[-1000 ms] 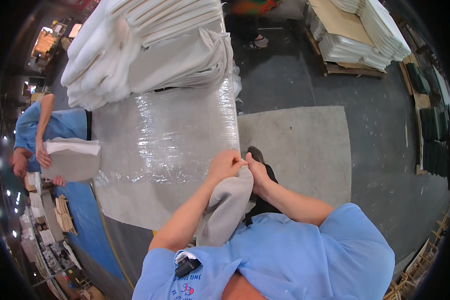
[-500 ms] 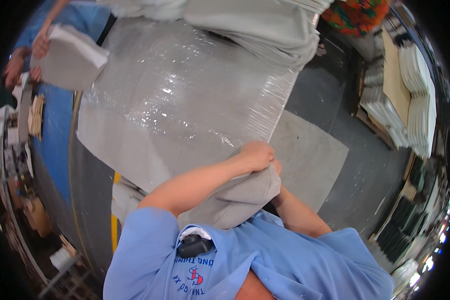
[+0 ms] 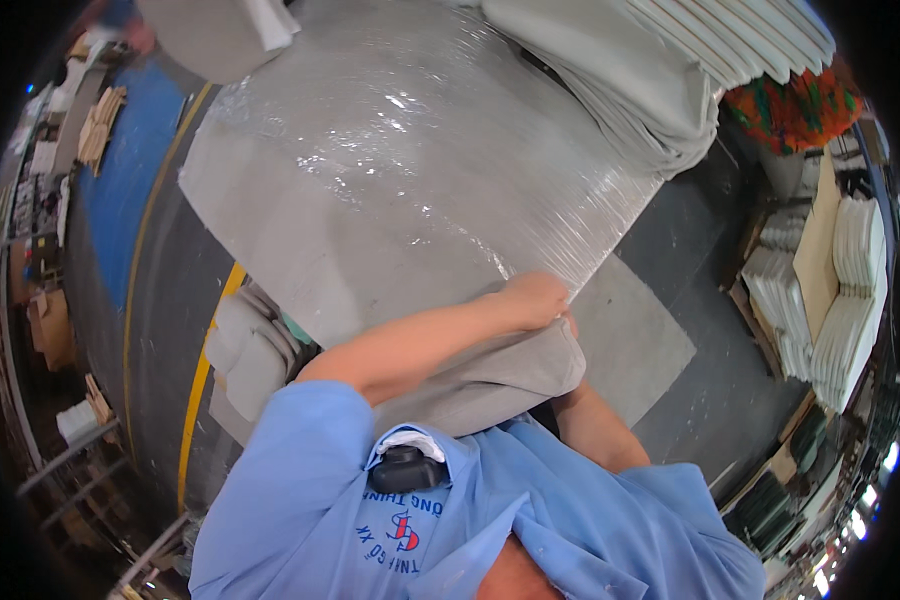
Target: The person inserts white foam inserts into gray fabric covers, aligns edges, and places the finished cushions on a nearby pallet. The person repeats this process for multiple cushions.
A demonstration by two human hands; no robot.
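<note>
Grey folded fabric (image 3: 510, 373), seemingly unfinished, sits beside the plastic-wrapped grey table (image 3: 390, 225); left hand (image 3: 535, 299) pinches the fabric's edge; right hand (image 3: 571, 324): fingers mostly hidden, can't tell.

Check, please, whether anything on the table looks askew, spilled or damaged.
Nothing appears spilled. Only the clear film on the table looks slightly odd: it lies wrinkled, with creases near the right edge, instead of smooth.

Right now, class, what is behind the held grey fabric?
Beyond the grey fabric, part of the right hand shows; most of it is covered, so its grip cannot be seen.
</note>
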